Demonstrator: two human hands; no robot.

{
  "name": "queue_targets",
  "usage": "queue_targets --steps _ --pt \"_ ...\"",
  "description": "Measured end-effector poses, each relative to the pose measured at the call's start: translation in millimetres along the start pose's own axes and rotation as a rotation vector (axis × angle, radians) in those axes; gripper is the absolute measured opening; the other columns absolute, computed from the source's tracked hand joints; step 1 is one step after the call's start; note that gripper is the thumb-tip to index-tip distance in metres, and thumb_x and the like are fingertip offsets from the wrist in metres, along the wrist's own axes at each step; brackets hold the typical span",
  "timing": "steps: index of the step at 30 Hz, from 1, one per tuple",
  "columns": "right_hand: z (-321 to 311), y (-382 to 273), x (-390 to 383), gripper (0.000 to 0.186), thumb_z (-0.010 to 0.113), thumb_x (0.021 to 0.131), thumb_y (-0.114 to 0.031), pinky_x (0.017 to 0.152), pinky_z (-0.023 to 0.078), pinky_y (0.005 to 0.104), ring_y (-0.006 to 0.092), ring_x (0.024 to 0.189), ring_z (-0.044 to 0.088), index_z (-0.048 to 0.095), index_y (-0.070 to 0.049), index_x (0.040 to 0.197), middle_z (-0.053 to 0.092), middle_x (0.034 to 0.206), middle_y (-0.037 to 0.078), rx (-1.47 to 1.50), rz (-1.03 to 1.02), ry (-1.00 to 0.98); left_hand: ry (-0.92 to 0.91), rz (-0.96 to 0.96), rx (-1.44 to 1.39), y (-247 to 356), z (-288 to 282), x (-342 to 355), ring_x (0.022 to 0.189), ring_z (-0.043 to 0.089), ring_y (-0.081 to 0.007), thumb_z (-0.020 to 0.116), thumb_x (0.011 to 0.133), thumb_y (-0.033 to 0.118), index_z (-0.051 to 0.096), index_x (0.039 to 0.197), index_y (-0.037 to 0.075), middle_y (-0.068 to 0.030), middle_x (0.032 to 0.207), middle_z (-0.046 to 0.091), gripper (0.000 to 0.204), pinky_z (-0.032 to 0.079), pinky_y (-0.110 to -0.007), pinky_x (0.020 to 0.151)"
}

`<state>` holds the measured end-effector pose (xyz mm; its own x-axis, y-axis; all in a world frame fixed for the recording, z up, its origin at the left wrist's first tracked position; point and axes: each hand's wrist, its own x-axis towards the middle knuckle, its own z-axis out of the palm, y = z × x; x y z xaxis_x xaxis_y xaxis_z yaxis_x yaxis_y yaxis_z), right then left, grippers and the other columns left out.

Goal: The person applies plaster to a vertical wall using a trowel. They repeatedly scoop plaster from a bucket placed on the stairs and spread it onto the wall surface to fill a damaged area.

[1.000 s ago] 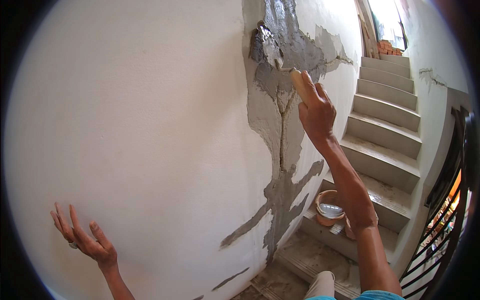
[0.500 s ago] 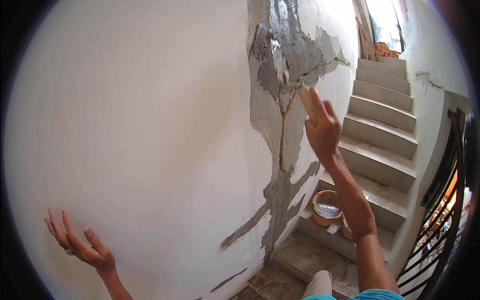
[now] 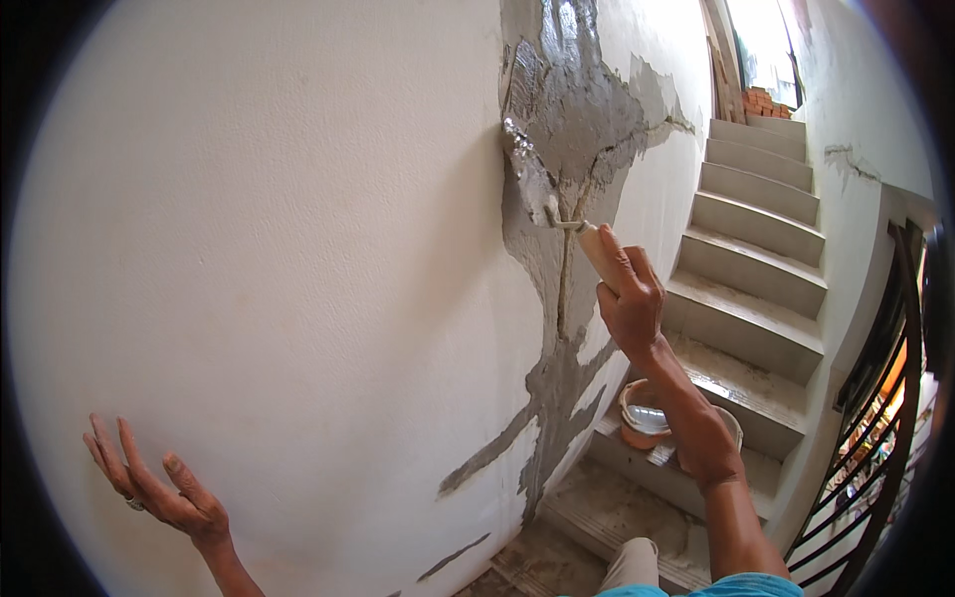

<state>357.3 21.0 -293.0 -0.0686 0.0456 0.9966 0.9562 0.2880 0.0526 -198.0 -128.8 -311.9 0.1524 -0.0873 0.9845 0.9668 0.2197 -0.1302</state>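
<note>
My right hand [image 3: 634, 298] is closed around the pale handle of a trowel [image 3: 532, 179]. Its metal blade, smeared with grey mortar, lies against the left edge of a patch of wet grey mortar [image 3: 587, 109] on the white wall [image 3: 298, 249]. Below the blade, a crack [image 3: 565, 279] runs down through bare, chipped plaster. Down at the lower left, my left hand [image 3: 164, 488] is open, fingers spread and up against the wall, with a ring on one finger.
A terracotta-coloured bucket [image 3: 642, 413] stands on a step beside my right forearm, which partly hides a second container [image 3: 732, 426]. Concrete stairs [image 3: 756, 259] climb away to stacked bricks [image 3: 764, 102]. A dark metal railing [image 3: 875, 428] curves along the right side.
My right hand and the trowel have come down and slightly left, from the middle of the mortar to its left edge. The left hand has barely shifted.
</note>
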Motion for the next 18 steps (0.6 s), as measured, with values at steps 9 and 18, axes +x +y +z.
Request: queue_targets --steps 9,18 --pt "23 8 101 0.078 0.064 0.077 0.005 0.068 0.059 0.0449 0.0353 0.081 0.07 0.052 -0.02 0.151 0.063 0.106 0.013 -0.054 0.073 0.128 -0.006 -0.018 -0.008 2 -2 1 0.155 0.026 -0.0358 0.038 0.109 0.039 0.049 0.148 0.006 -0.0159 0.16 0.041 0.052 0.022 -0.058 0.125" --pt "34 2 82 0.081 0.066 0.079 0.005 0.072 0.06 0.044 0.0342 0.087 0.069 0.046 -0.018 0.154 0.058 0.107 0.012 -0.09 0.047 0.001 -0.028 -0.009 0.016 5 -4 4 0.154 0.027 -0.0353 0.036 0.11 0.037 0.049 0.149 0.006 -0.0154 0.161 0.04 0.051 0.02 -0.056 0.127"
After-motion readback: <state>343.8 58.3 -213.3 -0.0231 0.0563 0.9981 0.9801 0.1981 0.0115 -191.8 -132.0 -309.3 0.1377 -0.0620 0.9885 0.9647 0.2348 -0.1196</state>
